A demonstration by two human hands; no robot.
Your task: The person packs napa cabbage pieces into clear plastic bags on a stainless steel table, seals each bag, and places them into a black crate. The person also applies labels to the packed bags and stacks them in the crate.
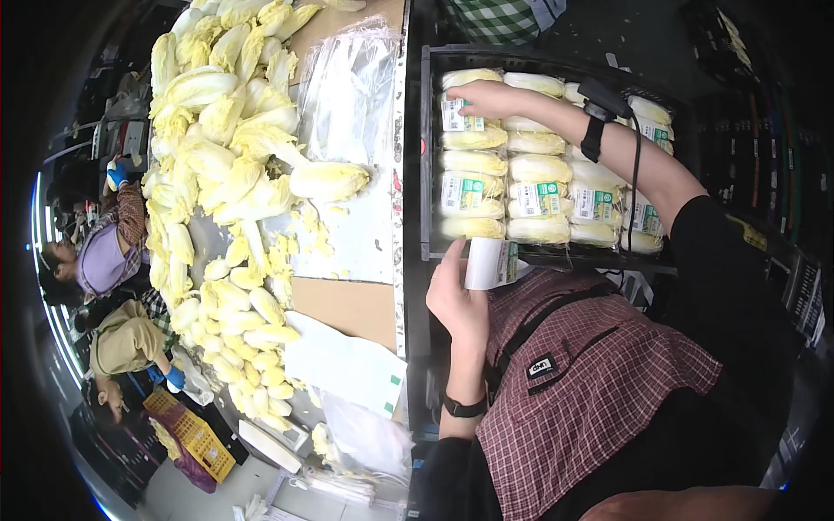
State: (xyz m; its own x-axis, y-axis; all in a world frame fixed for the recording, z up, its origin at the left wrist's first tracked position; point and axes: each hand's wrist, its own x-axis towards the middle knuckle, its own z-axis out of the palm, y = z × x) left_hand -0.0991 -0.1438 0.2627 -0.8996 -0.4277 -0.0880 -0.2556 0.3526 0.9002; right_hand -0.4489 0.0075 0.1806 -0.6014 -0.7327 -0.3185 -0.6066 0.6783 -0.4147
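My left hand [456,293] holds a roll of printed labels [485,264] by the near edge of a black plastic crate [427,153]. Stretched across the crate, my right hand [485,101] rests its fingertips, somewhat apart, on a white and green label [454,117] on a wrapped pack at the upper left. Rows of film-wrapped yellow-white Chinese cabbage hearts [539,169] fill the crate. Several packs bear similar labels, such as the one in the left column [461,194]. My right forearm hides some packs. A dark device with a cable is strapped to my right wrist.
Loose cabbage hearts [221,163] are heaped on the table left of the crate. Clear plastic bags [348,98], a cardboard sheet [345,306] and a white sheet [345,358] lie along its edge. Two people work beyond, near a yellow crate [202,443]. Another person's checked garment shows at the top.
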